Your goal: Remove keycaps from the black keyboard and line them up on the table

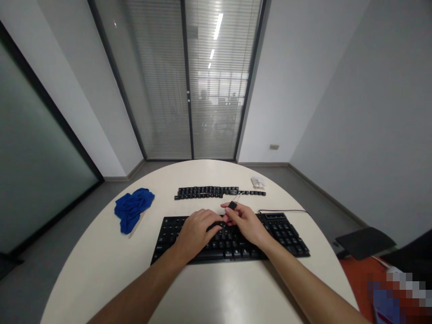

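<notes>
A black keyboard (209,257) lies on the round cream table (222,288). My left hand (199,229) rests over its middle-left part, fingers bent together near a small dark piece; whether it grips that piece is unclear. My right hand (245,222) is just beside it, its fingers closed on a black keycap puller (232,205) with thin wire loops pointing away from me. The fingertips of both hands nearly meet above the keys. Beyond the keyboard, loose black keycaps (202,192) sit in rows.
A crumpled blue cloth (133,208) lies at the left, with a thin light stick (137,225) beside it. A small white bundle (258,182) is at the back right. The keyboard's cable (283,210) runs to the right edge. A dark chair part (366,242) stands right of the table.
</notes>
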`<action>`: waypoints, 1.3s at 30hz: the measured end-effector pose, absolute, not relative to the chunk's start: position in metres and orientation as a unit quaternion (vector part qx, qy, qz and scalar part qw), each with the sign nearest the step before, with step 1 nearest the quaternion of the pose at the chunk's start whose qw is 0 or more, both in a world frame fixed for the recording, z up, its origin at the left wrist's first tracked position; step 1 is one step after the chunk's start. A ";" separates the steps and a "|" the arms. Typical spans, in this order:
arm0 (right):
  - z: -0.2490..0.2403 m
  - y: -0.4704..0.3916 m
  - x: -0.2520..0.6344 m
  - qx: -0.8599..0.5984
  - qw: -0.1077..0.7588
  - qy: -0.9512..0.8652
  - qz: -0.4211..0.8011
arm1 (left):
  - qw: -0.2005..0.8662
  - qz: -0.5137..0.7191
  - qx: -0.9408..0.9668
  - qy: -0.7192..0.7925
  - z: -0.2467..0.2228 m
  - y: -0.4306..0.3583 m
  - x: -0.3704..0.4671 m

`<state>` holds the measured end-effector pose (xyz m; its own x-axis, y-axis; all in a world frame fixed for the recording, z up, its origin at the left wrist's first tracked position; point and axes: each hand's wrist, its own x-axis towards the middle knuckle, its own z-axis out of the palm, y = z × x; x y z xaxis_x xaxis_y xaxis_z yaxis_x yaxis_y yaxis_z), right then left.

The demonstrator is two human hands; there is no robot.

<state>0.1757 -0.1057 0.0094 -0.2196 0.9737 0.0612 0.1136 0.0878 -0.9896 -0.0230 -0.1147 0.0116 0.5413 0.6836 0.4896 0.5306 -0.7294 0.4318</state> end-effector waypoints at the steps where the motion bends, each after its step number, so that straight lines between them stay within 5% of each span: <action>1: 0.009 -0.105 0.175 -0.453 0.431 -0.594 0.506 | 0.112 0.325 0.873 0.347 0.012 -0.115 -0.023; 9: 0.015 -0.105 0.179 -0.486 0.447 -0.596 0.458 | 0.119 0.350 0.845 0.387 0.003 -0.112 -0.024; 16: 0.029 -0.111 0.186 -0.480 0.427 -0.717 0.271 | 0.136 0.388 0.802 0.433 -0.002 -0.109 -0.025; 39: 0.022 -0.115 0.177 -0.458 0.363 -0.770 0.257 | 0.125 0.390 0.809 0.421 -0.002 -0.110 -0.026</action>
